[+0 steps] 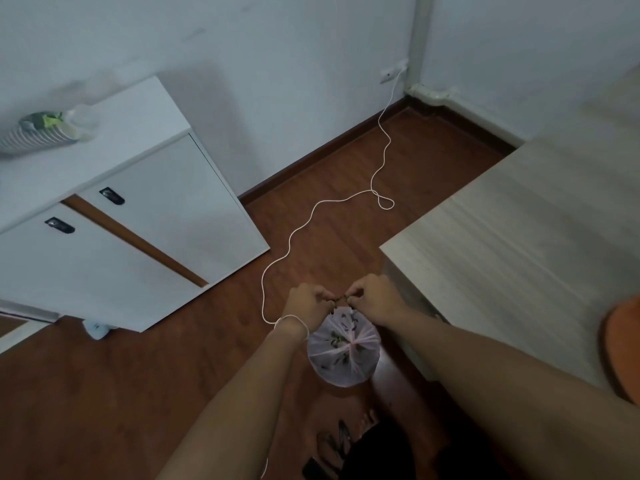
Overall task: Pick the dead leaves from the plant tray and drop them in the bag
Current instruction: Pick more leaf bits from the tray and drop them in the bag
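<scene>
A pale pink translucent plastic bag (343,348) hangs over the wooden floor, with dark leaf pieces showing through its sides. Its neck is gathered into a bunch at the top. My left hand (306,303) and my right hand (375,297) meet just above it, and the fingertips of both pinch the bunched top of the bag between them. No plant tray is in view.
A white cable (294,233) runs from a wall socket (393,72) across the floor and over my left wrist. A white cabinet (138,209) stands at the left with a bottle (45,128) on it. A light wooden table (519,244) fills the right.
</scene>
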Motion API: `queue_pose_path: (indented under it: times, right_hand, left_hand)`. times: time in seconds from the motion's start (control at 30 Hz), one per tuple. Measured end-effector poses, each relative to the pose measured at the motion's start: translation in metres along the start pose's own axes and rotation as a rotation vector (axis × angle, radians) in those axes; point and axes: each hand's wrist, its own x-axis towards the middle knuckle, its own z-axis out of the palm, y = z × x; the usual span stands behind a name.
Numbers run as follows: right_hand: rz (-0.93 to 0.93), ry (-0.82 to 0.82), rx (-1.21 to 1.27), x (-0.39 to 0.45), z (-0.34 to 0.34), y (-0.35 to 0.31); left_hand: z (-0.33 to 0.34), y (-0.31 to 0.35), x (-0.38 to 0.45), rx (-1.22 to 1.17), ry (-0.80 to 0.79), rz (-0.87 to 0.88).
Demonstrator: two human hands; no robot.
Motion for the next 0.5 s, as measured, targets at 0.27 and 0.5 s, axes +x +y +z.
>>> queue_pose_path:
  times: [0.27,0.5]
  right_hand:
    - [0.056,-0.028,0.06,0.006,0.016,0.002]
    - [0.038,-0.084,0.043,0.009,0.024,-0.005]
  left_hand:
    - [-0.004,-0.017,0.012,0.005,-0.017,0.01]
    - [-0.004,-0.03,0.011,0.022,-0.022,0.026]
